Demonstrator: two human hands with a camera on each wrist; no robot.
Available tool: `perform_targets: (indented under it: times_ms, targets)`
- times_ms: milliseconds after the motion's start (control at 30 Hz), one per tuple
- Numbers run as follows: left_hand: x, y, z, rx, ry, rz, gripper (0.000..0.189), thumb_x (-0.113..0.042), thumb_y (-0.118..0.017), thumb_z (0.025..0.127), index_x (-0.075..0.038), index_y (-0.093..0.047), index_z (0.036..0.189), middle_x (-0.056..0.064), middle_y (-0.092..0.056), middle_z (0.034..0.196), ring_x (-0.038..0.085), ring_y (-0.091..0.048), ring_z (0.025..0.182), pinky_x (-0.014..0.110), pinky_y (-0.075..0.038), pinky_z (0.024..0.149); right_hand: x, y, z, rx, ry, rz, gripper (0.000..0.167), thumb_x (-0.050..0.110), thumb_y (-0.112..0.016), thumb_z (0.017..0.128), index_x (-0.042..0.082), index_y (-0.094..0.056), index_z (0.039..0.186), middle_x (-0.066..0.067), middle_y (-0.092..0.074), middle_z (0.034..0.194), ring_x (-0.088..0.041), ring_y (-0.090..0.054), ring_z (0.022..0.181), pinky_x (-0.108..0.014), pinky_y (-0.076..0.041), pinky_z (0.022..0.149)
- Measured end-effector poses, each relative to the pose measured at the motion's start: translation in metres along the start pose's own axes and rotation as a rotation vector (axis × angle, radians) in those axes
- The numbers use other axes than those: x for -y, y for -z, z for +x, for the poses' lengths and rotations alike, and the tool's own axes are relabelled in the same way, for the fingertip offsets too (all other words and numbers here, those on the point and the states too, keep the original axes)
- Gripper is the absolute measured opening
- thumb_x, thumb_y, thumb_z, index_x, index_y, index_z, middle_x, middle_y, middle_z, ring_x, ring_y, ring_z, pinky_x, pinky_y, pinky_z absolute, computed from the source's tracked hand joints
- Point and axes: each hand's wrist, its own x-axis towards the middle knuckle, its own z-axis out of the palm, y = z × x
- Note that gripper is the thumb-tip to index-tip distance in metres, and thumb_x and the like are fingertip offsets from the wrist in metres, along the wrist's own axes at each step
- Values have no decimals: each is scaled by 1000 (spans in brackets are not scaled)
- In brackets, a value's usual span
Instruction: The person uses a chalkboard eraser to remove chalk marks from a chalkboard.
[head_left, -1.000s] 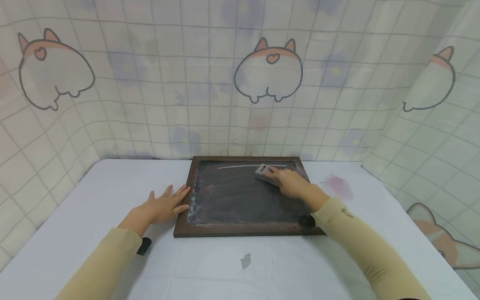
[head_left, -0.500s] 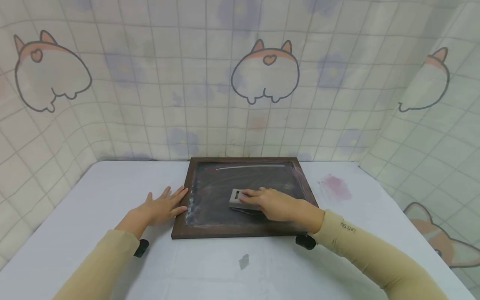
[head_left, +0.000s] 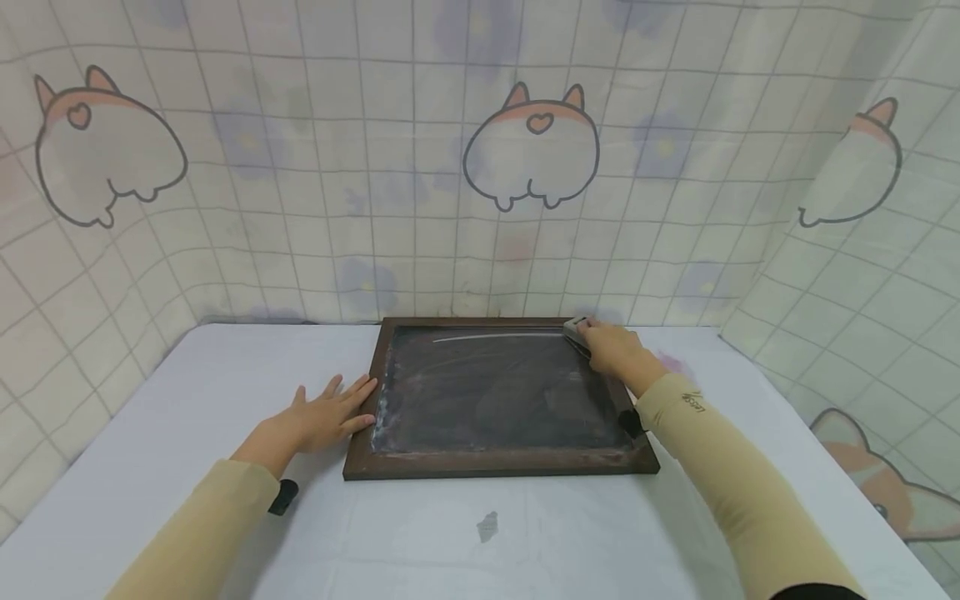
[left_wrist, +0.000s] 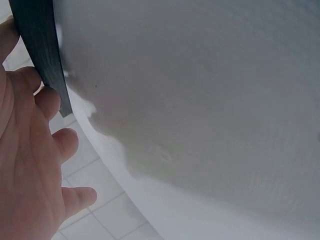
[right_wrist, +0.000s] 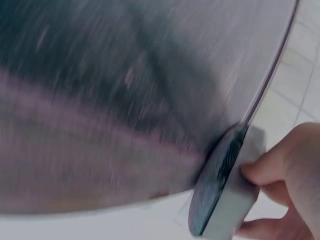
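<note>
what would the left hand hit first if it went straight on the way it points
Most likely the brown frame: the fingertips of the left hand seem to touch its left side. Just beyond lies the dark board surface, though exact finger height is hard to judge.

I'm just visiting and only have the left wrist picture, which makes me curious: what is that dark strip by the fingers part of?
Observer: It's the brown wooden frame of a rectangular blackboard.
Visitor: Is there another hand, and is it holding anything?
Observer: Yes, the right hand grips a grey, block-shaped eraser with a dark pad.
Visitor: Is anything drawn on the board?
Observer: A thin, slightly curved white line runs near its far edge.
</note>
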Motion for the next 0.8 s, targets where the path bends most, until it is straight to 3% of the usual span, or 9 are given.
perform_targets:
  times_ms: [167,400,567,800]
  targets:
    - [-2,2,-2,6,4,6,76,-54,-40,108,-10,-15,165,17,-10,170,49,-7,152,81,1,109,6,-2,2,11,-49,33,59,2,-60,99,-5,-39,154,-30,-34,158,-63,-43,130,-73,-43,98]
    - [-3,4,-3,12,14,18,76,-54,-41,108,-10,-15,165,17,-11,170,50,-8,152,81,0,109,29,3,15,30,-42,83,56,1,-56,98,-6,-42,152,-32,-37,156,-61,-45,129,-74,-41,99]
    - [-2,5,-4,13,13,15,77,-54,-41,108,-10,-14,165,17,-11,170,50,-7,152,81,0,109,71,10,27,47,15,94,58,1,-58,99,1,-43,155,-27,-35,159,-58,-44,134,-71,-40,104]
    - [-3,5,-3,21,9,10,76,-54,-40,108,-11,-14,165,16,-10,170,49,-7,153,81,0,109,153,12,48,62,129,58,60,7,-62,102,12,-41,158,-16,-30,165,-53,-40,139,-67,-36,110]
